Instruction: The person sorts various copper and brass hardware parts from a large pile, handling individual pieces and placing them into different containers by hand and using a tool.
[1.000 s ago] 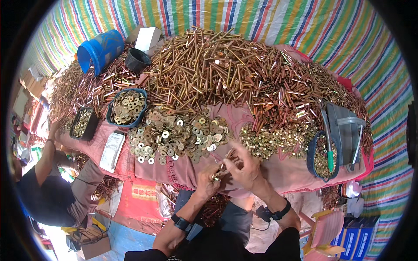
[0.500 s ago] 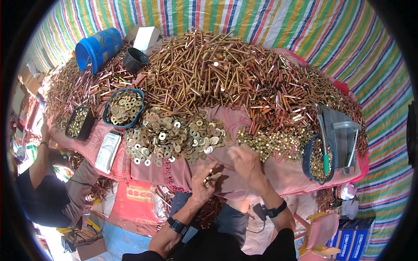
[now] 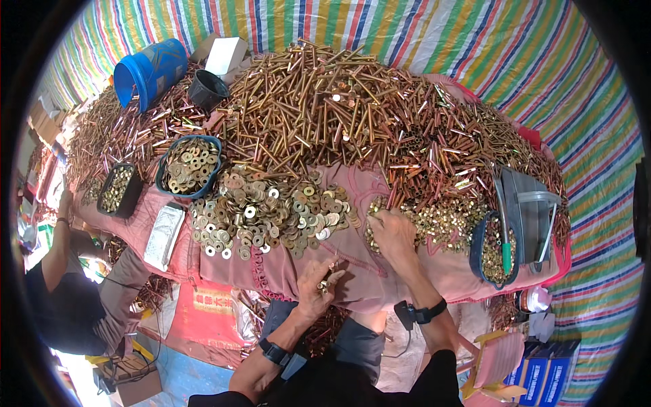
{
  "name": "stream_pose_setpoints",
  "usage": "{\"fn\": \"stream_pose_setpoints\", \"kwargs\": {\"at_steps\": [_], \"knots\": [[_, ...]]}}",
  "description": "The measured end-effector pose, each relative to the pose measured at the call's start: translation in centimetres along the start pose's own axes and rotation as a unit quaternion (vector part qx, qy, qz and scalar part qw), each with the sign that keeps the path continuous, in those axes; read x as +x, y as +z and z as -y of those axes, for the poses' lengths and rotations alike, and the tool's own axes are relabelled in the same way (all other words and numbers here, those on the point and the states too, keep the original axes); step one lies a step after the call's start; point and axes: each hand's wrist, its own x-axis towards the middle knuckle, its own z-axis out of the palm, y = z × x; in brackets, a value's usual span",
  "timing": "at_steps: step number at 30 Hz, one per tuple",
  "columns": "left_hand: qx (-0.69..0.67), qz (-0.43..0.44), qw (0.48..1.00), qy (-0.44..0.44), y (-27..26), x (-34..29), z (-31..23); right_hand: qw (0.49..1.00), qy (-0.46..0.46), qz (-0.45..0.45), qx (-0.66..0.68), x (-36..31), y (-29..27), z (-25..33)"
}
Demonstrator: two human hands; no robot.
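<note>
Right hand [image 3: 395, 235] has been moved onto small gold metal nuts [image 3: 441, 226], seemingly heaped for reach, its bent fingers' catch untellable, while short gold metal pieces [image 3: 323, 285] are clasped by the curled left hand [image 3: 313, 292]

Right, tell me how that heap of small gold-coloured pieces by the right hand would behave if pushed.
The heap would probably spread and scatter, being many loose pieces. Its near edge might drag on the wrinkled pink cloth. Pushed away from the person, it would likely jam against the metal rods behind.
</note>
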Motion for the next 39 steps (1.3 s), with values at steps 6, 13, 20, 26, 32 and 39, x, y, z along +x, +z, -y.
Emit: {"fn": "stream_pose_setpoints", "kwargs": {"at_steps": [6,13,20,26,32,39], "knots": [[0.006,0.008,1.0,-0.004,0.0,0.0,0.1,0.994,-0.103,0.004,-0.044,1.8,1.6,0.4],[-0.004,0.001,1.0,0.003,0.1,0.1,-0.3,0.978,-0.151,0.084,-0.115,2.9,2.0,-0.2],[-0.004,-0.008,1.0,0.004,0.2,0.3,-0.6,0.989,-0.125,0.056,0.056,2.7,0.8,0.1],[0.003,-0.005,1.0,0.018,0.4,0.2,-0.2,0.801,0.085,0.229,0.547,-2.4,-1.8,1.6],[-0.011,-0.009,1.0,0.024,0.5,0.0,0.0,0.838,0.008,0.254,0.482,-5.3,-2.1,3.5],[-0.006,-0.001,0.999,0.032,0.4,-0.2,0.4,0.836,-0.02,0.167,0.523,-7.2,-0.9,4.8]]}}
